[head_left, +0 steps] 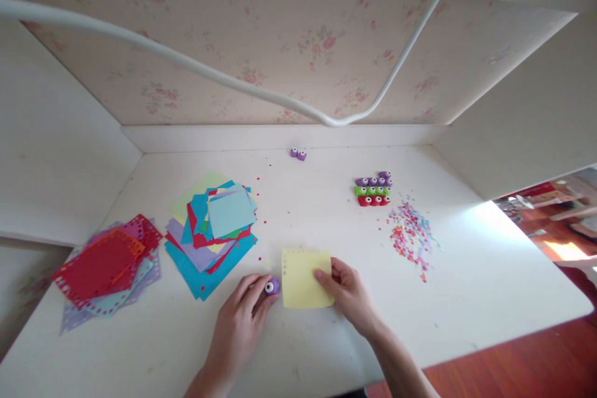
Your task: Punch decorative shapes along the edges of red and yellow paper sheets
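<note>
Between the thumb and fingers of my left hand [245,314] is a small purple craft punch [272,286] with a dark star on its white top. The punch sits right at the left edge of a yellow sheet of paper [305,283]. Small holes run along the sheet's top edge and down its upper left side. My right hand [349,295] pinches the sheet's right edge, thumb on top and fingers underneath.
Left of my hands lie a stack of coloured paper [232,211] and a pile of hole-edged sheets [100,264]. Rows of red, green and purple punches [373,190] stand at right, beside scattered paper bits [410,230]. Two purple punches [298,154] sit at the back. A white cable [209,78] hangs across.
</note>
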`<state>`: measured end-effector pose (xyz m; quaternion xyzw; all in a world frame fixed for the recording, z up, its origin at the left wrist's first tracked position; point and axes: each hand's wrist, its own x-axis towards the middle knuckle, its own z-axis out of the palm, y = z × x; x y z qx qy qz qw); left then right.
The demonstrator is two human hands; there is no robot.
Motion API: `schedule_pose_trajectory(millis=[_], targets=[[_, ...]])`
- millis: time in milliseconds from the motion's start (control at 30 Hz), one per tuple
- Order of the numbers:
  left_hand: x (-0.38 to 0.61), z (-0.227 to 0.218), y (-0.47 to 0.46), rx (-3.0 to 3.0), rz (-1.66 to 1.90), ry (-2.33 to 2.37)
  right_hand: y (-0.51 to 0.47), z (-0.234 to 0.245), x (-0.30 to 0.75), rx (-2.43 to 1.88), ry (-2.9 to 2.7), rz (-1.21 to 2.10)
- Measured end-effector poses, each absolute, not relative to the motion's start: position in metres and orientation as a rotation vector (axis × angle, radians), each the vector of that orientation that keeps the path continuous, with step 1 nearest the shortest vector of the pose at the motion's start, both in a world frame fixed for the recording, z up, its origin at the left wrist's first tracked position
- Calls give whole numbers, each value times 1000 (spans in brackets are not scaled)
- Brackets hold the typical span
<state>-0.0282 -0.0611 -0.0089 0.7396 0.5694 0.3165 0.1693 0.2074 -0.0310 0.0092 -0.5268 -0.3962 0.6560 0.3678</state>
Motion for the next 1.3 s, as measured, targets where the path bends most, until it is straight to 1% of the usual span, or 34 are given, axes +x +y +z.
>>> schedule_pose_trajectory(millis=[267, 533, 800, 1300], targets=[[-29, -9, -60, 2121, 904, 1600, -28, 6, 205, -1338, -1046, 1710], [-30, -11, -60, 2116, 862, 1596, -31, 1, 209, -1491, -1158, 1628], [-30, -11, -61, 2105, 861, 1584, -31, 2, 209, -1361, -1083, 1693], [-30, -10, -60, 2139, 872, 1579, -31, 11, 209, -1303, -1020, 1744]])
